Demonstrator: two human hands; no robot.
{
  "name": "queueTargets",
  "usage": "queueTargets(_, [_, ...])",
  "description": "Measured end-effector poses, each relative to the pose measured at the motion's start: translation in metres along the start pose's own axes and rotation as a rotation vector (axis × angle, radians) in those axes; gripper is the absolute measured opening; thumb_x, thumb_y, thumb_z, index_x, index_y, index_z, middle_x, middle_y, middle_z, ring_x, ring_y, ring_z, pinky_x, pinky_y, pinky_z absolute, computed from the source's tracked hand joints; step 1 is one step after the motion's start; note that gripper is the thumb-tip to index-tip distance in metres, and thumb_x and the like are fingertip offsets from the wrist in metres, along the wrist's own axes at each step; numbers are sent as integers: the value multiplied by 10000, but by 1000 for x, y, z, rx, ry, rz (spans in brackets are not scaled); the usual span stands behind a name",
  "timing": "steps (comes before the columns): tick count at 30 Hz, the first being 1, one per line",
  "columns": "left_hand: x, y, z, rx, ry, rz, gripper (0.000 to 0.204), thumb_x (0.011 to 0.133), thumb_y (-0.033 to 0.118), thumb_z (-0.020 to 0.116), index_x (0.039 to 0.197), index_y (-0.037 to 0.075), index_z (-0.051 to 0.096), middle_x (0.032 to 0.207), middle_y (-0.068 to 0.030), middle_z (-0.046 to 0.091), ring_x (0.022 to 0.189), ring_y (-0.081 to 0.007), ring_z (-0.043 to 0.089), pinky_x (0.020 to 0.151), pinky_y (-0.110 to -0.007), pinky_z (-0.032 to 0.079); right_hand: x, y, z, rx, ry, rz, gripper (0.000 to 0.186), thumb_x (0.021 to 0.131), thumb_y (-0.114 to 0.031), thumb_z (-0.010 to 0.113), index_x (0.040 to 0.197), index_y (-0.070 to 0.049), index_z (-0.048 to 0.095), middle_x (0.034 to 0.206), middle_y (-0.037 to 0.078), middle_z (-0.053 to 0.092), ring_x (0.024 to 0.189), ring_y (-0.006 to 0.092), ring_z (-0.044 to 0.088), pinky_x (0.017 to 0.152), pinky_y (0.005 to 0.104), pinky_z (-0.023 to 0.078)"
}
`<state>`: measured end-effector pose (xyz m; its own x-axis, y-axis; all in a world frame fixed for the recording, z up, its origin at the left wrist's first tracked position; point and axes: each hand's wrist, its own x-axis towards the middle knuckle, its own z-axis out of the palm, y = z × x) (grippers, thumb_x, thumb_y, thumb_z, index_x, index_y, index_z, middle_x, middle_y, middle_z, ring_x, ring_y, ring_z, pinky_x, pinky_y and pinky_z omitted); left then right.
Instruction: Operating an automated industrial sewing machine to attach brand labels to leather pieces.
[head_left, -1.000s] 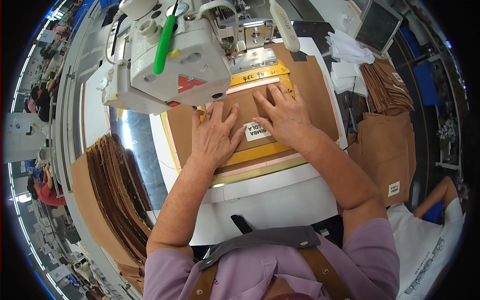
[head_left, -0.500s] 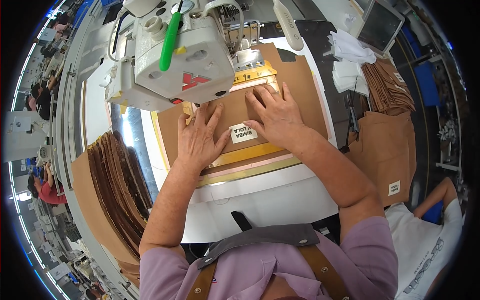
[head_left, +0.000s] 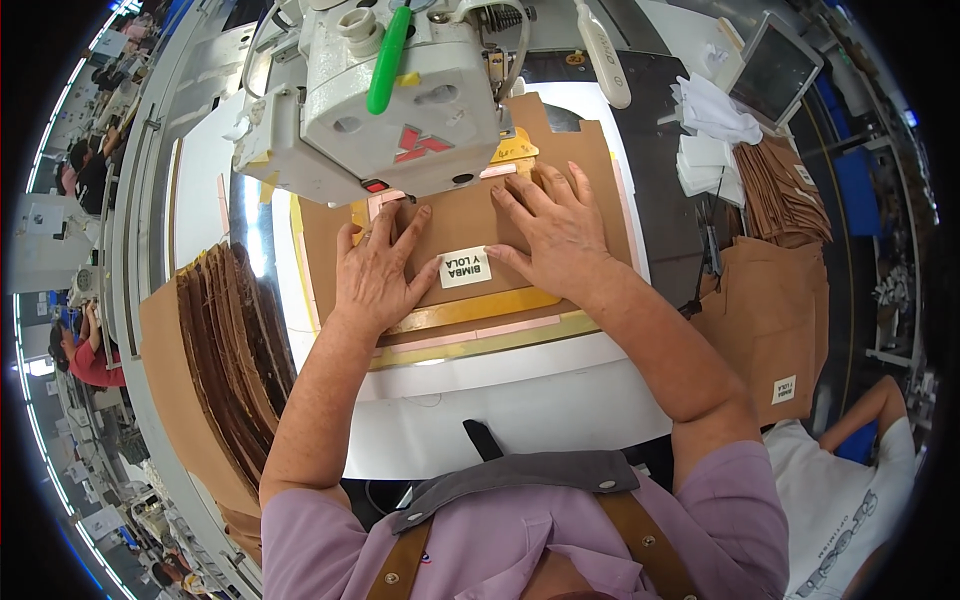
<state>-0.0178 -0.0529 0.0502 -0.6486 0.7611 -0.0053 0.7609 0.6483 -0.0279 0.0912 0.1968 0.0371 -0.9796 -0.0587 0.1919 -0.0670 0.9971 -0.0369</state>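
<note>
Both hands lie flat and open, fingers spread, pressing on the brown fabric piece [head_left: 470, 215] and gripping nothing. The left hand [head_left: 378, 272] sits at 9 o'clock from the small white label [head_left: 465, 268], and the right hand [head_left: 552, 228] at 2 o'clock from it. Both arms reach up from 6 o'clock. The fabric rests on a yellow template [head_left: 480, 310] under the white sewing machine [head_left: 390, 100]. A stack of brown pieces [head_left: 230, 360] lies at 8 o'clock.
</note>
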Motion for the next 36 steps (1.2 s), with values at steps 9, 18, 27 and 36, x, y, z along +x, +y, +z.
queueTargets(9, [-9,-15,1,34,34,-17,646,975,524,584,1543,221,533,1470,-151,518,1276,-244,594,1122,-517,312,9,-19,6,51,-5,15,763,975,-622,583,1448,-23,594,1538,101,529,1445,332,409,1250,594,226])
queueTargets(18, [-16,-27,3,24,71,-58,661,970,544,578,1549,227,537,1405,-170,567,1258,-262,606,1126,-530,309,18,-34,7,167,64,19,721,912,-557,700,1381,-12,641,1204,92,559,1227,256,492,1098,469,351])
queueTargets(27, [4,-9,-13,125,-20,-73,631,974,535,603,1528,236,563,1289,-138,608,1068,-258,657,1041,-492,364,18,-39,16,173,102,19,717,882,-547,729,1378,-35,654,1107,82,539,1099,238,486,961,411,371])
queueTargets(36, [34,4,23,-390,147,287,582,925,352,676,1440,93,592,1563,-76,531,1410,-305,506,1145,-502,369,-10,-31,-12,450,131,-71,451,879,-281,789,1254,-60,671,1240,106,614,1187,255,590,1047,467,440])
